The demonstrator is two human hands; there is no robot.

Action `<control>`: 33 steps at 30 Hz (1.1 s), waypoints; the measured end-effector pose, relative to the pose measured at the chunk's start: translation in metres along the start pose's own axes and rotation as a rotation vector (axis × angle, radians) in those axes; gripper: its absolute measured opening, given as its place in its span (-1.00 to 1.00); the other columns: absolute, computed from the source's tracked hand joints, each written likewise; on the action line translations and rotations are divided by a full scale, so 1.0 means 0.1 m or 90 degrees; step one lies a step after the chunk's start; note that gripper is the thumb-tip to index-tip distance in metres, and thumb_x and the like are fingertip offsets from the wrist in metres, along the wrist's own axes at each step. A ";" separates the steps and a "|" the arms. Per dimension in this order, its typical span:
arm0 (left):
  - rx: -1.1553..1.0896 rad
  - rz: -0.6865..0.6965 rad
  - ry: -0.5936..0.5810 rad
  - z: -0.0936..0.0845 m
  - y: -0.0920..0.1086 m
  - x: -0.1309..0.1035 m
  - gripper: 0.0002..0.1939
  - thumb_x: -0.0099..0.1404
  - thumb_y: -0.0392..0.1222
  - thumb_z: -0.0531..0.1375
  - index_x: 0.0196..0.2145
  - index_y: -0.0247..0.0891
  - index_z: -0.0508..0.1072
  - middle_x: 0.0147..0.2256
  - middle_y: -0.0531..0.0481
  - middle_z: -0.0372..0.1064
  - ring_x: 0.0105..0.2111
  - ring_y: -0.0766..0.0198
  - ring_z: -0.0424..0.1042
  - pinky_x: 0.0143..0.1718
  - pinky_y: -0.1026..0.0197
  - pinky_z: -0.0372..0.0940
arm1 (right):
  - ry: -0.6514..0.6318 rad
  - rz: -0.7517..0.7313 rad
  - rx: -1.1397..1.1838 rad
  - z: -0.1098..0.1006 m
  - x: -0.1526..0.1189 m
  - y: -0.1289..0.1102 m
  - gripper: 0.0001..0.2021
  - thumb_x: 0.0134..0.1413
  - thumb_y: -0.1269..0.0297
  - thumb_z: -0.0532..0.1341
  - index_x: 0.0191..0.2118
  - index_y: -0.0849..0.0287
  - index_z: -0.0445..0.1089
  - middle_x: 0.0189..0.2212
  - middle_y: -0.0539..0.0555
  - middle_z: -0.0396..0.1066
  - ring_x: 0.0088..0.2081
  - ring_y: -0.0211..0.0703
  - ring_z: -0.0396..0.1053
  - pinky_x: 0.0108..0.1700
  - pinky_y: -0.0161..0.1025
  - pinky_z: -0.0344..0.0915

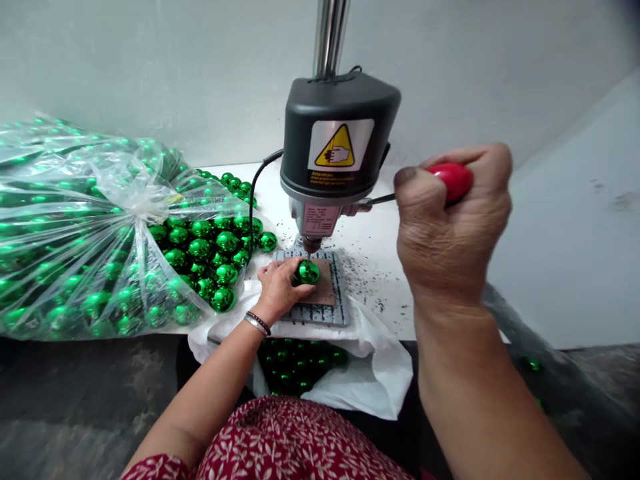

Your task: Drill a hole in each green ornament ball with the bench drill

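Just inside the front edge of the bench [395,320], holding a green ball [309,273] in the left grip [285,283], with thumb to the near side and fingers to the left; steadying it over a brown board [325,293] on a ridged plate [341,312], right under the bit [309,255] of the drill [340,93]; too small there to tell whether touching the bit or just below it. Right of the drill, raised above the bench, clenching the red knob [454,183] of the lever [383,199] in the right grip [455,207], with thumb toward the drill; wearing bracelets [257,323] on the left wrist. Toward the left edge of the bench, showing a clear bag [75,240] gathered at a knot, packed with more green balls; to its right, others [227,241] clustered near a black cord [253,200], reaching toward the back edge. Around the plate, strewn with dark shavings [364,280], thickest to the right; below the front edge, draped with a white sheet [393,373], with further balls [290,363] beside its folds.
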State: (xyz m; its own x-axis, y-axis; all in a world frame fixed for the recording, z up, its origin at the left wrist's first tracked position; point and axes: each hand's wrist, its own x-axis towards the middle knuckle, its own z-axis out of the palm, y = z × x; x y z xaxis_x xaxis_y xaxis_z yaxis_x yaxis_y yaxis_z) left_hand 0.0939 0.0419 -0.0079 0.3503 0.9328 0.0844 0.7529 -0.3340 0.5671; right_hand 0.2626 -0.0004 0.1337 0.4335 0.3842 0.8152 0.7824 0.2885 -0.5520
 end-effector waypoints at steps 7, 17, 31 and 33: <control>-0.008 -0.005 -0.012 0.01 -0.01 -0.01 -0.45 0.18 -0.09 0.42 0.13 0.03 0.50 0.09 0.00 0.53 0.15 -0.05 0.33 0.20 -0.13 0.05 | -0.004 -0.027 -0.031 -0.11 -0.10 -0.03 -0.90 0.06 0.32 0.17 -0.40 0.21 0.24 -0.53 -0.12 0.22 -0.48 -0.50 0.12 -0.36 -0.41 0.19; -0.014 -0.005 -0.013 0.01 -0.02 -0.02 -0.45 0.19 -0.07 0.41 0.14 0.04 0.49 0.08 0.00 0.53 0.15 -0.04 0.32 0.21 -0.12 0.03 | 0.029 -0.031 -0.009 -0.10 -0.26 0.03 -0.86 0.02 0.21 0.18 -0.40 0.16 0.26 -0.51 -0.09 0.31 -0.45 -0.41 0.26 -0.34 -0.36 0.26; -0.063 -0.022 -0.004 0.05 -0.03 -0.03 -0.47 0.18 -0.08 0.42 0.12 -0.01 0.51 0.05 -0.02 0.54 0.12 -0.06 0.35 0.23 -0.17 0.06 | 0.090 -0.016 -0.019 -0.04 -0.54 0.12 -0.84 0.15 0.14 0.19 -0.32 0.11 0.28 -0.45 -0.03 0.33 -0.43 -0.32 0.29 -0.34 -0.27 0.26; -0.065 -0.020 -0.001 0.06 -0.03 -0.03 -0.46 0.18 -0.08 0.42 0.12 -0.02 0.52 0.04 -0.04 0.54 0.12 -0.07 0.35 0.22 -0.18 0.07 | 0.100 -0.014 -0.021 -0.02 -0.57 0.13 -0.84 0.15 0.14 0.19 -0.31 0.11 0.30 -0.45 -0.03 0.35 -0.42 -0.32 0.31 -0.34 -0.29 0.27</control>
State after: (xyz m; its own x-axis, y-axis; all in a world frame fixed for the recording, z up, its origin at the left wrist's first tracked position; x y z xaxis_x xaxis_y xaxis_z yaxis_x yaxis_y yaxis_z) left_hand 0.0938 0.0392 -0.0148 0.3283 0.9423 0.0648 0.7027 -0.2895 0.6499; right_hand 0.2491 -0.0208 0.0801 0.4785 0.2359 0.8458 0.8054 0.2658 -0.5298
